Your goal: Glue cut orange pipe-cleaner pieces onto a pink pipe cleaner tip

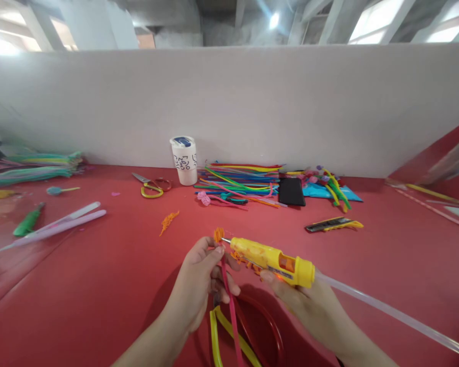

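Note:
My left hand (199, 275) pinches a pink pipe cleaner (231, 311) near its top, where a small orange fuzzy tuft (218, 234) sits. Wrapped in my right hand (309, 303) is a yellow hot glue gun (256, 251), its metal nozzle at or almost at the tuft's right side. A long clear glue stick (393, 312) sticks out of the gun's back. More orange fuzzy material (247, 261) shows along the gun's underside. Below my hands lies a tool with yellow handles (214, 336); its head is partly hidden. A dark red loop (277, 326) curves beside it.
Against the white partition stand a lidded cup (185, 162), pipe cleaners (240, 178) and a black phone (291, 191). Scissors (151, 186), an orange scrap (169, 223) and a utility knife (329, 224) lie nearer. Leftward are a green tool (28, 221) and lilac strips (65, 224).

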A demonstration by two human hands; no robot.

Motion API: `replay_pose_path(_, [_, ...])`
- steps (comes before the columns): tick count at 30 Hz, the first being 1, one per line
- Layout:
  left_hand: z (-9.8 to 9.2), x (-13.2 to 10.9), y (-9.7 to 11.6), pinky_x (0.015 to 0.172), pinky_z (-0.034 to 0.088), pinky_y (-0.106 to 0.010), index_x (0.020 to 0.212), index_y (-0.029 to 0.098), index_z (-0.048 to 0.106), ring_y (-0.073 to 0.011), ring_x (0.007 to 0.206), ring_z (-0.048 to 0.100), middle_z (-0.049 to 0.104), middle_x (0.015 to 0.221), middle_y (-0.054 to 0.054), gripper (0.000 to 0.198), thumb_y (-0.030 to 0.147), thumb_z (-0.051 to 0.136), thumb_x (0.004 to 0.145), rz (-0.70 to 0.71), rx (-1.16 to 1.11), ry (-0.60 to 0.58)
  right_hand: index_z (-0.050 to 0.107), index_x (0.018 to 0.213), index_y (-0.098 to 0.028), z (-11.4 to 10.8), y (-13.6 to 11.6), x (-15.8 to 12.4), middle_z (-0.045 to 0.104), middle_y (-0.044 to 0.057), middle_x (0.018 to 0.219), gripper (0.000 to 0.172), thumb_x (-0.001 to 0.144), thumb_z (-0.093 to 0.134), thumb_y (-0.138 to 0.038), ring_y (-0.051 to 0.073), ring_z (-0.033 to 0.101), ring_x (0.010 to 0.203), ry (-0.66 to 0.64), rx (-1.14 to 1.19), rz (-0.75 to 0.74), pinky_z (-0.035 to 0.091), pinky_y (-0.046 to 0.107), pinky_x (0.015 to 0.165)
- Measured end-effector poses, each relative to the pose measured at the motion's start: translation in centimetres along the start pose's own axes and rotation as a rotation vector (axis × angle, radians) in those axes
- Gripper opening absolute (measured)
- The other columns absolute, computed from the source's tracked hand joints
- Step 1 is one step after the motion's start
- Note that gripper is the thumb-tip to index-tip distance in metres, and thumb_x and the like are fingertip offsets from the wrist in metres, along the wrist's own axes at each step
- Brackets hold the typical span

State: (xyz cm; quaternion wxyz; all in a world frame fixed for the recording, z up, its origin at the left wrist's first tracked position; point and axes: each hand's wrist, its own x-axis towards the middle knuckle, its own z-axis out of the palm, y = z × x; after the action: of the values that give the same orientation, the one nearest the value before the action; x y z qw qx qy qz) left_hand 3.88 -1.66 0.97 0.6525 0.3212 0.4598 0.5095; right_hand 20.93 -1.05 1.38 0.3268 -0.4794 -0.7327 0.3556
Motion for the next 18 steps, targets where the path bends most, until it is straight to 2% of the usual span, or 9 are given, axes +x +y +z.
replay_pose_path(6, [-0.1, 0.2, -0.2, 0.028, 0.037, -0.013, 0.082, 0.018, 0.044, -0.0056, 0.036, 0.054, 0.064, 0.077, -0.001, 0.011, 0.029, 0.046, 0.085, -0.006, 0.005, 0.0, 0.061, 0.077, -0.019, 0.1, 0.3, -0.2, 0.063, 0.001, 0.069, 0.025, 0.083, 0.046, -0.039, 0.016, 0.058, 0.064, -0.025, 0.04, 0.003, 0.048, 0.023, 0.061])
replay_pose_path(10, [0.0, 0.2, -0.1, 0.029, 0.038, -0.014, 0.081, 0.018, 0.043, -0.0057, 0.036, 0.054, 0.064, 0.077, -0.001, 0.011, 0.028, 0.045, 0.085, -0.004, 0.007, 0.0, 0.059, 0.07, -0.02, 0.1, 0.7, -0.2, 0.06, 0.001, 0.063, 0.025, 0.082, 0.047, -0.039, 0.016, 0.057, 0.06, -0.016, 0.011, 0.016, 0.049, 0.025, 0.064])
replay_pose_path(16, [0.0, 0.1, 0.0, 0.028, 0.038, -0.014, 0.081, 0.018, 0.043, -0.0057, 0.036, 0.054, 0.064, 0.078, -0.001, 0.012, 0.029, 0.046, 0.084, 0.002, 0.025, 0.011, 0.062, 0.086, -0.019, 0.2, 1.1, -0.2, 0.067, 0.004, 0.083, 0.024, 0.082, 0.048, -0.038, 0.02, 0.062, 0.078, -0.018, -0.001, 0.021, 0.049, 0.026, 0.072])
replay_pose_path(18, [-0.1, 0.1, -0.1, 0.028, 0.038, -0.014, 0.082, 0.018, 0.043, -0.0065, 0.036, 0.055, 0.064, 0.078, -0.001, 0.012, 0.03, 0.046, 0.084, 0.007, 0.038, 0.018, 0.064, 0.083, -0.019, 0.2, 0.9, -0.2, 0.067, 0.003, 0.08, 0.023, 0.082, 0.049, -0.037, 0.02, 0.062, 0.077, -0.005, 0.008, 0.013, 0.049, 0.025, 0.07])
